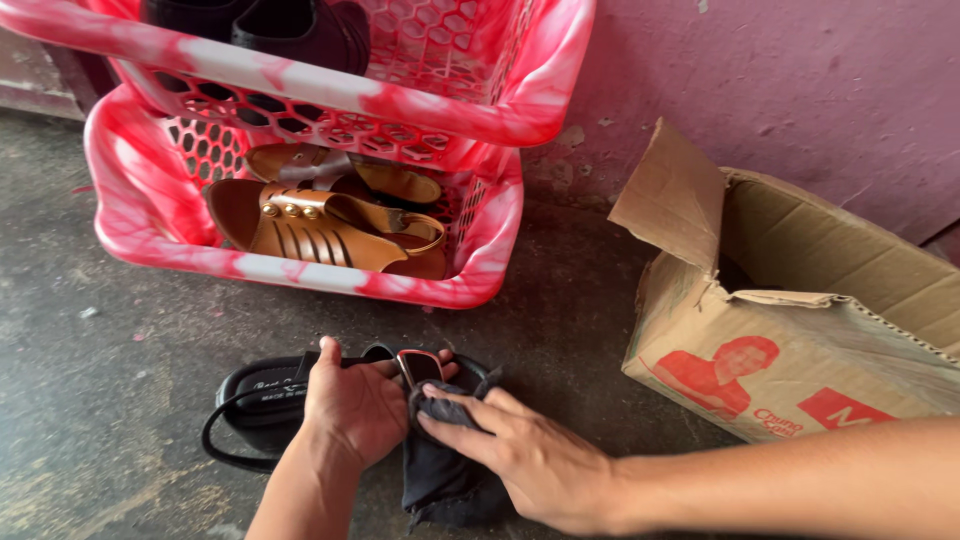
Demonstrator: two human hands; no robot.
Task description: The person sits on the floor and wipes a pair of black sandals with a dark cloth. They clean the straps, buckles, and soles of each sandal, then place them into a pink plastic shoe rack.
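Lower left of frame: black sandal (262, 392) lies flat on the concrete floor (110, 400), thin strap looping off its left side. My left hand (350, 405) clamps over its middle, fingers curled, thumb up by the buckle (418, 366). Just right, my right hand (530, 462) presses a dark cloth (440, 470) flat-fingered against the buckle end. Risks, as I judge: grit from the floor gets on the cloth and scratches the buckle; a hard rub slides the sandal under a loose grip; the loose strap snags. Above, red baskets (300, 270) hold brown sandals (320, 225). Far right, open cardboard box (800, 340).
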